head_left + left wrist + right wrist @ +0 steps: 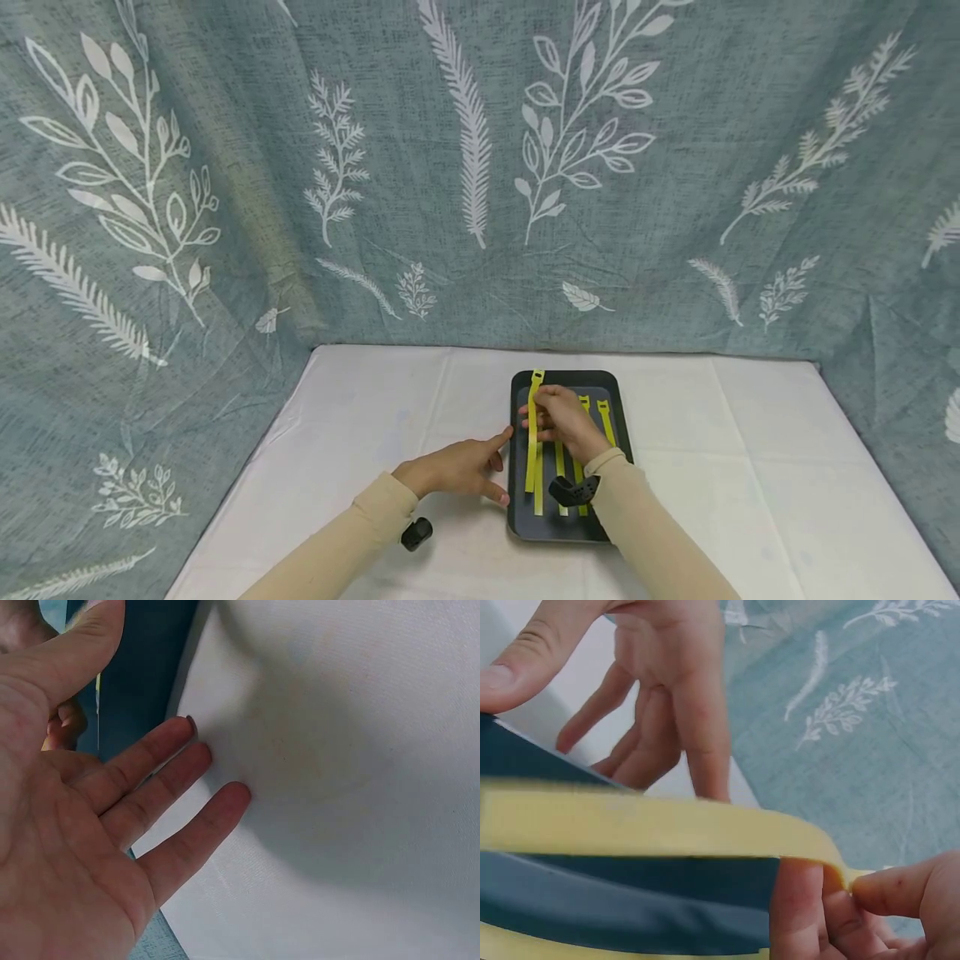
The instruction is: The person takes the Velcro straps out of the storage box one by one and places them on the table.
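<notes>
My right hand pinches a yellow hook-and-loop cable tie between thumb and fingers near its slotted head. In the right wrist view the tie's long flat band stretches left from the fingertips, above the dark tray. Several more yellow cable ties lie lengthwise in the tray, partly covered by the right hand and wrist. At the tray's left edge rests my left hand, index finger and thumb spread along the rim. Its other fingers are loosely extended and hold nothing.
A white cloth covers the table beneath the tray. Behind and to the sides hangs a grey-green curtain with white leaf patterns. Dark bands sit at both wrists, over light sleeves.
</notes>
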Demonstrator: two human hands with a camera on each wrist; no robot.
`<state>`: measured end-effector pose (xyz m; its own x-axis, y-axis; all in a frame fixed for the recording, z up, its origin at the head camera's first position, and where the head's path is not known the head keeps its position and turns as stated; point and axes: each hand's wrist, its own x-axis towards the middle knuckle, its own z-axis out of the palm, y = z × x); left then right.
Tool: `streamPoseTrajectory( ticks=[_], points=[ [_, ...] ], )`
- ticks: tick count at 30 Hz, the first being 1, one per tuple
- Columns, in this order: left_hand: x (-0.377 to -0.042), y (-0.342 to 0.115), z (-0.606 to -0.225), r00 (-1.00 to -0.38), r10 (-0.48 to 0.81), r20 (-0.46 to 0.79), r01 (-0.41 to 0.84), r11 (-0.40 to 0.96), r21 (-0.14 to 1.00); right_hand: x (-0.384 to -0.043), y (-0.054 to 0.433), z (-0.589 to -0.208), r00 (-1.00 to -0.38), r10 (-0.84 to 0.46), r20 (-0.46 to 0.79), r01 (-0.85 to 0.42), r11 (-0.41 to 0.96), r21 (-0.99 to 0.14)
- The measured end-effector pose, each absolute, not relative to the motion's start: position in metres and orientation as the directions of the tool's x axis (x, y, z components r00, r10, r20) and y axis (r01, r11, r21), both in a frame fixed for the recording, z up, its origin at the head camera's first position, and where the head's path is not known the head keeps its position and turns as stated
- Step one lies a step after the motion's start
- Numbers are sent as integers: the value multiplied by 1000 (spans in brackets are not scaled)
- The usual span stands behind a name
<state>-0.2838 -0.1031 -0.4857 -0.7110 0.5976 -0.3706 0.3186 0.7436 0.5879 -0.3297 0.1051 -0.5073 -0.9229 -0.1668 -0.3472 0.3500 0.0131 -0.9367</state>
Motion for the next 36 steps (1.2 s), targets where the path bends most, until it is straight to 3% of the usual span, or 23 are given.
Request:
streamPoseTrajectory(
  ticks=[36],
  points=[
    [-285, -101, -485, -698, 611, -373, 334, 739, 585, -345, 137, -439, -945, -148, -292, 281, 87, -956]
  ],
)
